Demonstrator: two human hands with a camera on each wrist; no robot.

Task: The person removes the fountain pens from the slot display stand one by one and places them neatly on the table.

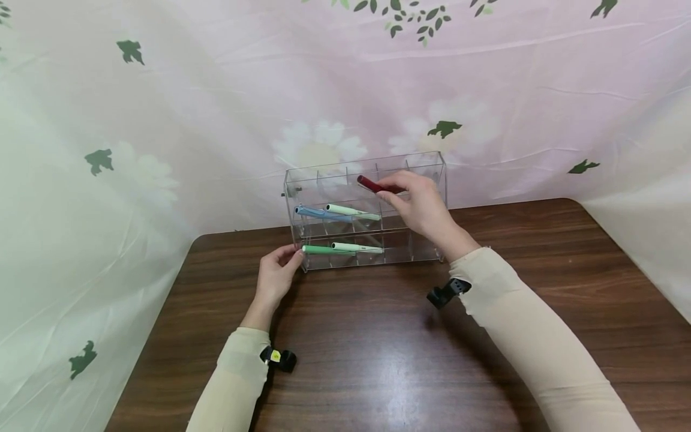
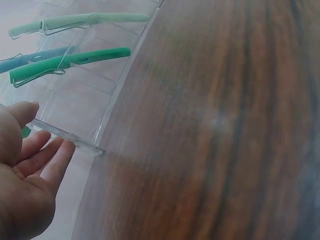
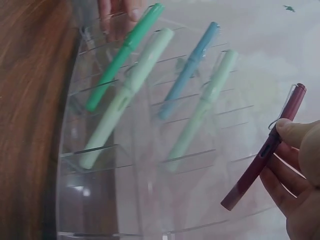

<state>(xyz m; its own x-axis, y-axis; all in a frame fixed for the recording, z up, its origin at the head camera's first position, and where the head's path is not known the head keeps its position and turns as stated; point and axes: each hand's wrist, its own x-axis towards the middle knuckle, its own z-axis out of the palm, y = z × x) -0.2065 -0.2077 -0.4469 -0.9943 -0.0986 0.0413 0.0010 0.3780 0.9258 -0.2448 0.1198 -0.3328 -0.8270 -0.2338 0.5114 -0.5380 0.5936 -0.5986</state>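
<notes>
A clear acrylic pen rack (image 1: 399,262) stands at the table's back edge. My left hand (image 1: 275,275) holds its left side panel near the bottom, thumb on one side and fingers on the other in the left wrist view. Between thumb and fingers, my right hand (image 1: 423,201) pinches a dark red pen (image 3: 254,172) by its middle, tilted, over the rack's upper tier. On that tier lie a blue pen (image 1: 318,212) and a pale green pen (image 1: 345,210). The lower tier carries a bright green pen (image 1: 320,249) and another pale green pen (image 1: 356,247).
Dark wood-grain table (image 1: 351,336) spreads in front of the rack. Behind and beside it hangs a pale cloth (image 1: 227,120) printed with flowers and leaves. Each sleeve bears a small black wrist camera, the right one (image 1: 447,293) above the tabletop.
</notes>
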